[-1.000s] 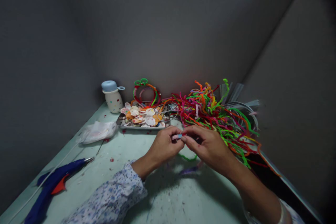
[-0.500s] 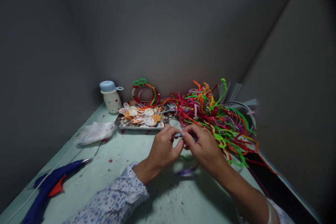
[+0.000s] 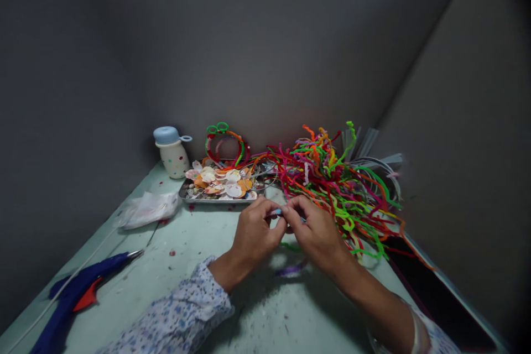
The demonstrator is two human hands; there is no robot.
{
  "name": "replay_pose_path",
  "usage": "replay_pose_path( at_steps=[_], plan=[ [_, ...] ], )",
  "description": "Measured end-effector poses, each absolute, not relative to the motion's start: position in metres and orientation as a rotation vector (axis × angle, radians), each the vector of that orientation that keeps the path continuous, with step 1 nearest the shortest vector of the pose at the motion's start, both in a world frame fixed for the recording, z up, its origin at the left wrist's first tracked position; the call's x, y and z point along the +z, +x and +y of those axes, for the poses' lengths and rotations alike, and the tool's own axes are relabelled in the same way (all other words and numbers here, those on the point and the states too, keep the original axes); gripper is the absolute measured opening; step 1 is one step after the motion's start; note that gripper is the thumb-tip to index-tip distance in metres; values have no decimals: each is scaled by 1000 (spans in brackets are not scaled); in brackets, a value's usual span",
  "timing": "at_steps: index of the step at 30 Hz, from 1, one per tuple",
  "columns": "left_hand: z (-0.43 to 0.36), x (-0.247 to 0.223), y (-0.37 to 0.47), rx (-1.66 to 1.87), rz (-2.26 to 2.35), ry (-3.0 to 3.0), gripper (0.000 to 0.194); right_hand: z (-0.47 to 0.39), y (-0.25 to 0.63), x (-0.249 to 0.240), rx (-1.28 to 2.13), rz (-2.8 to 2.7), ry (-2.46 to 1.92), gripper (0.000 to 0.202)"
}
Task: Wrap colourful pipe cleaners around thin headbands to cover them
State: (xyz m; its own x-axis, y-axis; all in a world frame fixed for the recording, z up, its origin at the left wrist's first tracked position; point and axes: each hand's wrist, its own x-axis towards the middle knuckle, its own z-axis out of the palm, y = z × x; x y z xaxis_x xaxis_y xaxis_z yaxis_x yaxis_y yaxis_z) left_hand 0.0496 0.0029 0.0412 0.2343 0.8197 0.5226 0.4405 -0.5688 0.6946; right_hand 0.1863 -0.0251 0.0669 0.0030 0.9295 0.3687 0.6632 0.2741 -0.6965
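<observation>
My left hand (image 3: 254, 235) and my right hand (image 3: 316, 235) meet above the middle of the table, thumbs and fingers pinched together. Between their fingertips shows a short light-blue piece of pipe cleaner (image 3: 277, 212), mostly covered by the fingers. Below the hands hang a green strip (image 3: 290, 246) and a blurred purple strip (image 3: 290, 270), which look like parts of one loop. Whether they join the blue piece is hidden behind the right hand. Just beyond my right hand lies a big heap of colourful pipe cleaners (image 3: 332, 177).
A metal tray (image 3: 219, 201) holds flower-shaped cutouts (image 3: 232, 177) and small beads. Wrapped headbands (image 3: 243, 149) stand behind them. Further left are a lidded spotted bottle (image 3: 174, 159), a plastic bag (image 3: 149, 210) and a blue glue gun (image 3: 68, 304) with its cord. Grey walls close in the table.
The whole view has shifted slightly left. Both hands keep their pinch, and more of the light-blue piece shows between the fingertips.
</observation>
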Motion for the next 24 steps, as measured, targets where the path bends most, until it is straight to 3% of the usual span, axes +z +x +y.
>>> replay_pose_path(
  at_steps=[24],
  plan=[
    [-2, 38, 47, 1387, 1056, 2274, 18, -23, 192, 72, 650, -1569, -1421, 24]
  ],
)
